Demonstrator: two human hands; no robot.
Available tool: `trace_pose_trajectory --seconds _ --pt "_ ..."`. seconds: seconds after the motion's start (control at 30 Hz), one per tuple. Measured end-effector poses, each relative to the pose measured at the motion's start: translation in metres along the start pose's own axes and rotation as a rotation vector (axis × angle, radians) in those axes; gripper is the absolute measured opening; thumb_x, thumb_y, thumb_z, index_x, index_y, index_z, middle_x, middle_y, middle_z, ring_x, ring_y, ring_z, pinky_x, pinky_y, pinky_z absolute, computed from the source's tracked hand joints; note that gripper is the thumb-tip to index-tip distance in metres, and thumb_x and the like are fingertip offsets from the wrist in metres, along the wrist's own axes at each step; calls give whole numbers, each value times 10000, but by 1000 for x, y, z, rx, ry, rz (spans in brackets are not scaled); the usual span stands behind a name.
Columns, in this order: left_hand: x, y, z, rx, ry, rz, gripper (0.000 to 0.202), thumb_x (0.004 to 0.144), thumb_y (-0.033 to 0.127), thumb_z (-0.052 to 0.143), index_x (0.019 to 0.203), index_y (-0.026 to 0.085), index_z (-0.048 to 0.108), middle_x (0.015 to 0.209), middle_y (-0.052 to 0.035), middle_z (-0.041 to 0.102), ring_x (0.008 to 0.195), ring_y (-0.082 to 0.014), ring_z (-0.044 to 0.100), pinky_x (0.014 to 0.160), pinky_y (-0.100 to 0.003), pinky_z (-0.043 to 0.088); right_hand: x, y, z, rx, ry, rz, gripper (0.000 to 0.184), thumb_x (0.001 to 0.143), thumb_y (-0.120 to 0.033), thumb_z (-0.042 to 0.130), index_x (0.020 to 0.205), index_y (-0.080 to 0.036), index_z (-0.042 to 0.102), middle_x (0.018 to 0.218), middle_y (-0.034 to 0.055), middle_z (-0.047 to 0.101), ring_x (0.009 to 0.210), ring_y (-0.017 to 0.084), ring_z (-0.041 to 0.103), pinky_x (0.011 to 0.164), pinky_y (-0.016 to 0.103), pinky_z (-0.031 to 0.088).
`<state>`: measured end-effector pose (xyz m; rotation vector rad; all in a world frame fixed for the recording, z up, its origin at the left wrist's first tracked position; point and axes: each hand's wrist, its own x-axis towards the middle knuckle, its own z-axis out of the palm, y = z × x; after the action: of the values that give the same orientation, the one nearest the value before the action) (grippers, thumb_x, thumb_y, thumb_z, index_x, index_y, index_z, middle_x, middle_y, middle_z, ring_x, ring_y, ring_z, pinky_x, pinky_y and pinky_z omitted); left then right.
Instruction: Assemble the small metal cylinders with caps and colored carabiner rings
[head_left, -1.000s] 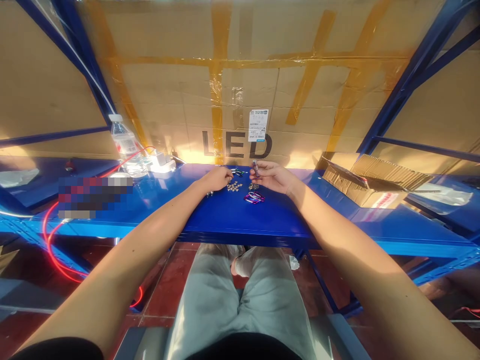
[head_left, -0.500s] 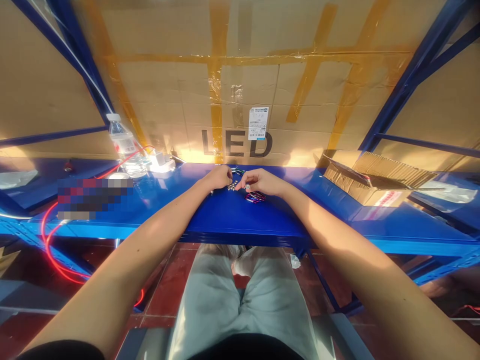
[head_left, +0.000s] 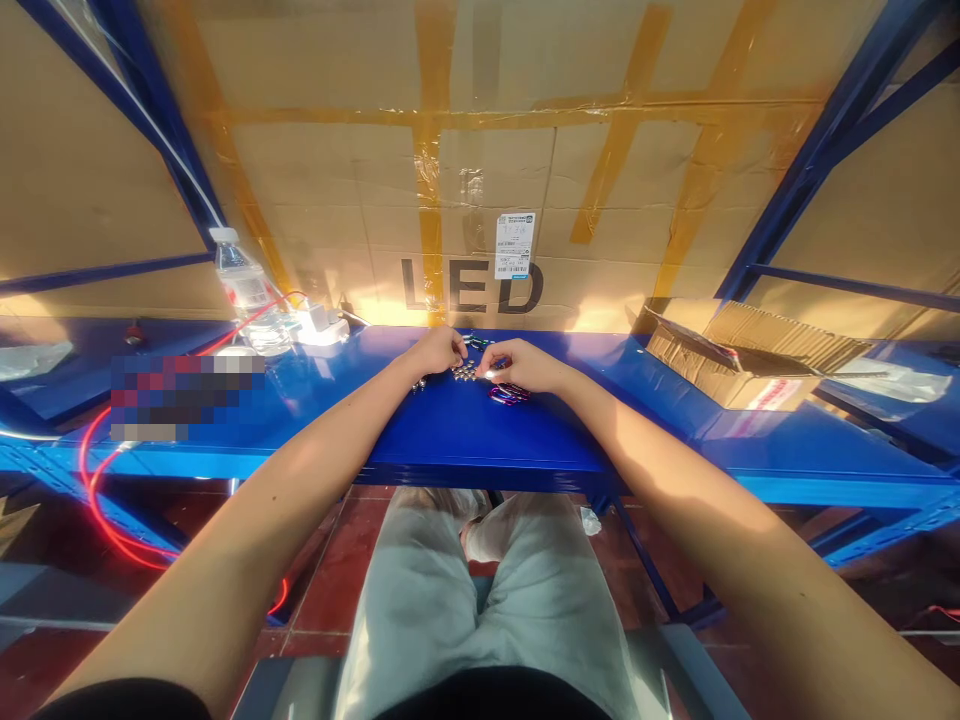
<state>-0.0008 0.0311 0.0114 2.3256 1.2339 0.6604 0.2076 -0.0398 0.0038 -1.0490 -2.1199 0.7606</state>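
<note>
Both my arms reach out over a blue metal shelf (head_left: 465, 440). My left hand (head_left: 435, 352) rests curled on the shelf, fingertips next to a small heap of shiny metal bits (head_left: 463, 371). My right hand (head_left: 519, 364) is closed in a pinch over the same heap, thumb and fingers pressed on a tiny shiny piece. A bunch of pink and purple clips (head_left: 508, 394) lies just under my right hand. A few dark green bits (head_left: 475, 343) lie behind the fingers.
A water bottle (head_left: 241, 290) and a white charger block (head_left: 322, 322) with a red cable (head_left: 105, 490) stand at the left. An open cardboard box (head_left: 739, 358) sits at the right. A taped cardboard wall marked LED (head_left: 472, 287) closes the back.
My right hand has come down from holding a small clip up and moved left to the heap of metal bits. My left hand has stayed almost still.
</note>
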Motion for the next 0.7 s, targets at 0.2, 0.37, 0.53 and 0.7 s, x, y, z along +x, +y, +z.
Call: trace_pose_trajectory --seconds 0.2,0.37,0.53,0.7 --pt "0 0 0 211 -23 94 282 743 -1 661 913 147 830 849 -54 807 784 -190 719 732 -267 538 0 0 1 66 -12 29 222 683 -5 630 796 -181 703 995 66 808 1031 237 721 852 340 548" --pt "0 -1 -2 298 -34 59 211 792 114 717 972 147 821 972 -85 822 906 -230 740 767 -284 543 0 1 0 99 -27 38 223 664 -12 629 791 -182 698 1010 73 806 1020 233 716 847 341 544" --pt "-1 0 -6 268 -78 -30 125 793 172 740 898 152 804 911 -80 816 862 -227 739 754 -286 549 3 5 0 89 22 26 181 634 -66 676 773 -182 691 927 49 771 935 219 684 835 348 537" --pt "-7 5 -7 203 -8 18 139 807 169 704 913 151 792 890 -68 801 832 -209 722 770 -295 552 5 8 -3 22 132 -5 160 626 -120 711 772 -184 696 820 8 690 843 194 624 864 368 517"
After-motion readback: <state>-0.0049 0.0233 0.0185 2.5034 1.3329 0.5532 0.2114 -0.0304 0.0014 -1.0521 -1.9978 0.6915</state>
